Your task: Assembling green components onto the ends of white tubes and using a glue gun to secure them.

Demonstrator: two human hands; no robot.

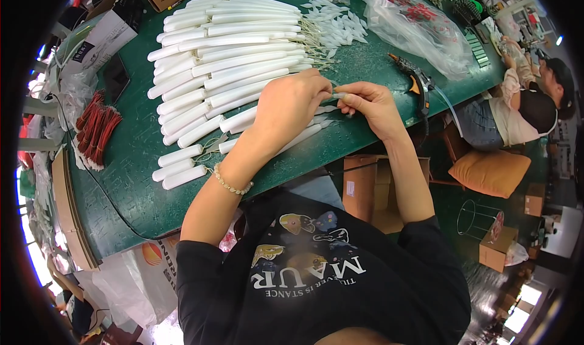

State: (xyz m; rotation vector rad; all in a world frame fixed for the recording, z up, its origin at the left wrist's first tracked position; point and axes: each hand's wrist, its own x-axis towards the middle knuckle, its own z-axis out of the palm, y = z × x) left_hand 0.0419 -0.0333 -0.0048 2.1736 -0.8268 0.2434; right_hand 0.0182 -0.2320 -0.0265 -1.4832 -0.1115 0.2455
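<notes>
Above the near edge of the green table, my left hand [287, 101] and my right hand [372, 104] meet fingertip to fingertip. Between them is a small translucent whitish piece [339, 95], pinched from both sides; its exact shape is partly covered by my fingers. Many long white candle-like tubes [243, 54] lie in rows beyond and left of my left hand, thin pale wires [313, 38] coming from their right ends. Several tubes pass under my left wrist. A heap of translucent flame-shaped tips [340, 22] lies just past the wire ends.
Right of my right hand rests a black and orange glue gun [420, 83] with its cord. A clear plastic bag [420, 28] lies behind it. Bundled red wires [97, 129] are at the left. Another person [529, 101] sits at the right beside an orange cushion [490, 171].
</notes>
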